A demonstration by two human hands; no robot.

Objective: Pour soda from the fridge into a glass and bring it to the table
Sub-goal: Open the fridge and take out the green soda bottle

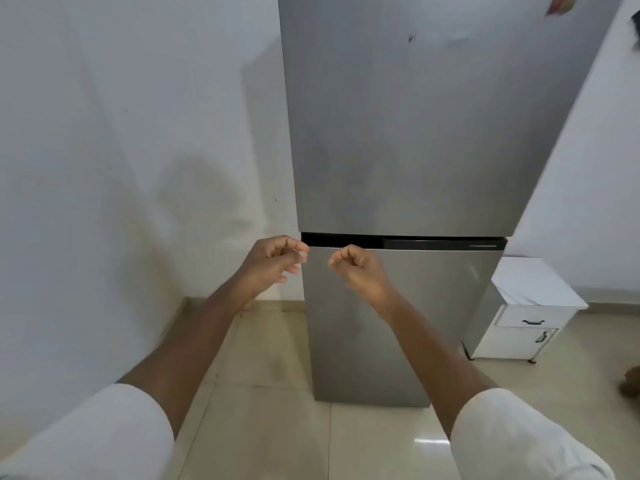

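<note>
— What's in front of the person right now?

— A tall grey fridge [408,133], two doors, both closed. A dark gap [401,241] runs across between the upper and lower door, and that is where both hands are raised.

— Are the hands on it?

— The left hand [273,261] is at the fridge's left edge, level with the gap, fingers loosely curled, holding nothing. Whether the fingertips touch the door edge, I can't tell from here. The right hand [360,268] hangs just in front of the top of the lower door, fingers curled inward, also holding nothing. The two hands are near each other but apart.

— And the soda, the glass?

— Neither shows. The fridge is closed, so nothing inside can be seen.

— What else is around?

— A white wall [121,150] on the left, with the shadows of the arms on it. Beige floor tiles [270,427] below. To the right of the fridge stands a small white cabinet [533,313] with dark handles on its drawer and door. There's a colourful sticker or magnet [559,5] high on the upper door, too blurred to read. Both arms come out of white sleeves [114,431], pushed up on the forearms.
</note>
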